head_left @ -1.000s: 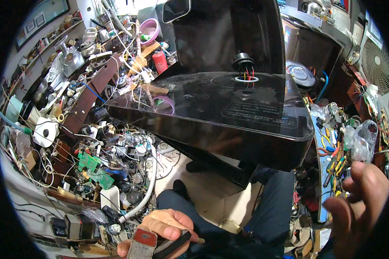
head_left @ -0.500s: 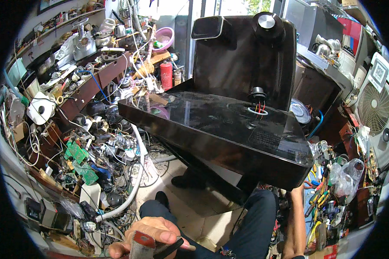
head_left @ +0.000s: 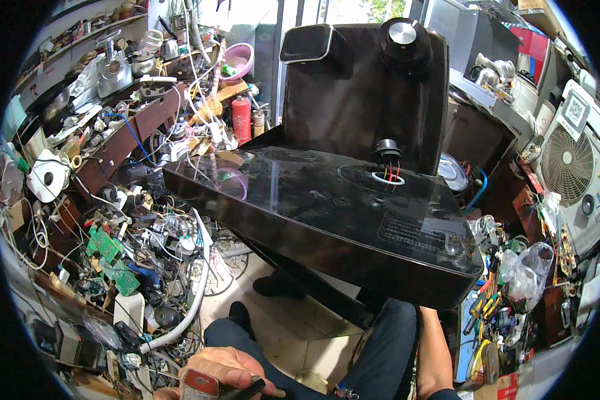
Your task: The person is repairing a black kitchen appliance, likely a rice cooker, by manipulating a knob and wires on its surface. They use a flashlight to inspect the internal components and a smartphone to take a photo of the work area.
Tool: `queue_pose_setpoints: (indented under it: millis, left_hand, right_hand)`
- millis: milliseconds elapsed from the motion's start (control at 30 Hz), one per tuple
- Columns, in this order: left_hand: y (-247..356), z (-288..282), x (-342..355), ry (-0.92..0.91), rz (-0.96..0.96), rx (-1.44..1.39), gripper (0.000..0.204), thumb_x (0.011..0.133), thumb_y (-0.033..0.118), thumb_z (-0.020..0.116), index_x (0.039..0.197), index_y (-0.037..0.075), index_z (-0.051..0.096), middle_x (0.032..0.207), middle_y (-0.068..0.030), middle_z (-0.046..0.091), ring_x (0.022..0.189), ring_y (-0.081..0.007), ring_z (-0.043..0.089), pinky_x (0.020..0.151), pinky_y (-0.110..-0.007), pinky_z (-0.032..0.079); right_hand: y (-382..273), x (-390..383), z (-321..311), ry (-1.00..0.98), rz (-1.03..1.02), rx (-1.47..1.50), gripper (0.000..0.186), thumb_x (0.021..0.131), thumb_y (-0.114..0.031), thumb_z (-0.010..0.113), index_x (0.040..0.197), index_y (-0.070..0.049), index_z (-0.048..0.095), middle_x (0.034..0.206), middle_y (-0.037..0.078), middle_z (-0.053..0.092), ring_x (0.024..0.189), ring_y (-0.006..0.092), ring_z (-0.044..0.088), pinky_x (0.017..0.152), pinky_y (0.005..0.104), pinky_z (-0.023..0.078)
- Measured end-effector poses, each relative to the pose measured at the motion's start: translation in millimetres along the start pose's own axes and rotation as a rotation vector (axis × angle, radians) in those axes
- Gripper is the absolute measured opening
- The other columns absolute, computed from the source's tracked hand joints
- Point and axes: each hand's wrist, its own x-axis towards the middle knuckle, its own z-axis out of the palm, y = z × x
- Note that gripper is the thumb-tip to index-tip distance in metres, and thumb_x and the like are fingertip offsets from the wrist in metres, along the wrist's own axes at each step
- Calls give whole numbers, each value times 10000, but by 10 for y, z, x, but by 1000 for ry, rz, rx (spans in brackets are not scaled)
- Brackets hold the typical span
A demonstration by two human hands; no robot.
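My left hand (head_left: 228,367) is closed on an object with a worn, flat reddish-brown end (head_left: 201,383), low in the view. A narrow black strip (head_left: 245,388) sticks out by its fingers; whether both are one piece I cannot tell. My right forearm (head_left: 436,350) rises to a large black appliance, and that hand is hidden behind its near right corner. The appliance has a glossy dark top panel (head_left: 293,193) and an upright back panel (head_left: 367,107). A small round black part (head_left: 387,148) hangs on red and yellow wires above a white ring (head_left: 388,179) in the top.
Heaps of parts, cables and green circuit boards (head_left: 113,263) lie along the left. A white hose (head_left: 197,300) curves beside my leg. Pliers and other hand tools (head_left: 481,312) cover a blue surface at right, below a fan unit (head_left: 570,167). A red cylinder (head_left: 241,121) stands behind.
The whole view has shifted slightly, so the appliance sits a little further left. My left hand has sunk lower with the object still in it. The right forearm remains by the appliance's corner.
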Motion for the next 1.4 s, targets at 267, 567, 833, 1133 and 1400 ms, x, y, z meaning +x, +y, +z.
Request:
queue_pose_setpoints:
  millis: [267, 567, 833, 1133, 1400]
  left_hand:
    - [-77, 105, -66, 99, 152, 106, 395, 996, 343, 695, 1053, -36, 599, 884, -214, 664, 691, -266, 667, 601, -375, 539]
    - [429, -19, 41, -29, -720, -87, 340, 994, 299, 698, 1023, -20, 585, 915, -190, 662, 716, -260, 669, 633, -373, 549]
    - [400, 87, -59, -21, -543, 371, 297, 985, 223, 694, 1002, -52, 583, 932, -167, 657, 814, -232, 673, 713, -356, 563]
    - [-118, 140, 134, -48, -66, -280, 313, 950, 276, 724, 998, -25, 654, 745, -92, 593, 575, -176, 566, 524, -299, 470]
    - [-379, 91, -18, 294, 671, -538, 512, 919, 419, 757, 1168, -24, 694, 716, -68, 587, 453, -144, 465, 435, -299, 405]
  right_hand:
    - [-206, 118, -30, 146, -32, 59, 396, 885, -246, 764, 1203, -16, 713, 1093, 253, 737, 1026, 437, 693, 906, 473, 543]
    - [-351, 119, -176, 135, -108, 11, 372, 887, -249, 758, 1191, -37, 722, 1074, 247, 739, 1020, 439, 690, 900, 480, 542]
    - [-965, 626, -411, -290, 461, -87, 377, 891, -260, 748, 1192, -33, 723, 1074, 260, 735, 1026, 448, 687, 904, 484, 537]
    - [-991, 797, -183, -190, 887, -128, 314, 883, -305, 737, 1053, -42, 723, 944, 159, 725, 900, 366, 663, 825, 447, 532]
    - [-385, 664, 285, 598, 1689, 724, 323, 861, -394, 753, 922, -86, 679, 920, 71, 667, 777, 232, 587, 705, 399, 525]
